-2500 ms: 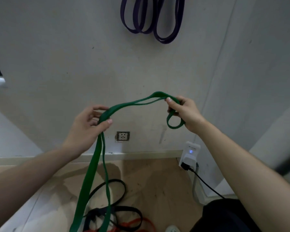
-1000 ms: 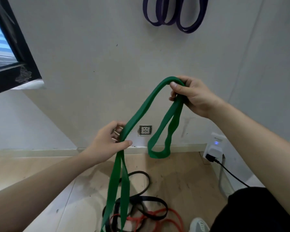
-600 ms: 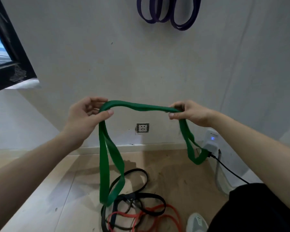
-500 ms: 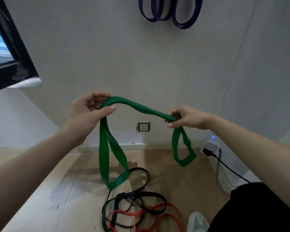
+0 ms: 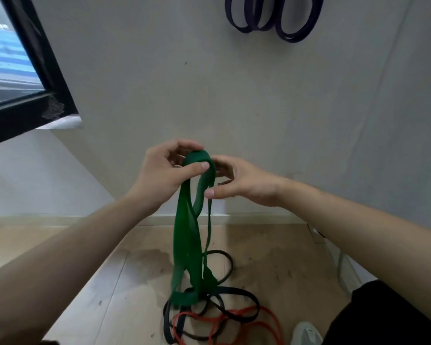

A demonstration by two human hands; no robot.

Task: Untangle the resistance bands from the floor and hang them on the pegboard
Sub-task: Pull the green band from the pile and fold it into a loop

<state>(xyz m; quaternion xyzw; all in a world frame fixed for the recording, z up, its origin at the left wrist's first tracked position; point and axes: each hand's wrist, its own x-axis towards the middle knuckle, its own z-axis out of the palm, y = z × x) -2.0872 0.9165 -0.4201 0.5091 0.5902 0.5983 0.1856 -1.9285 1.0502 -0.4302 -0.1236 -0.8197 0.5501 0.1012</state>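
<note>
A green resistance band [image 5: 186, 235] hangs doubled in front of me, its folded top pinched between the thumb and fingers of my left hand [image 5: 163, 174]. My right hand [image 5: 241, 181] is right beside it, fingers spread and touching the fold, with no firm grip visible. The green loops dangle down to just above the floor. Below them a black band [image 5: 230, 298] and a red band [image 5: 246, 324] lie tangled on the wooden floor. Purple bands [image 5: 276, 18] hang high on the grey wall.
A dark-framed window [image 5: 18, 78] is at the upper left. A white baseboard runs along the wall's foot. My shoe [image 5: 306, 333] and dark trouser leg [image 5: 383, 317] are at the bottom right, close to the tangled bands.
My hands, half a second ago apart with the green band stretched between them, have come together; the band is now folded double and hangs from my left hand, and my right hand has loosened its grip.
</note>
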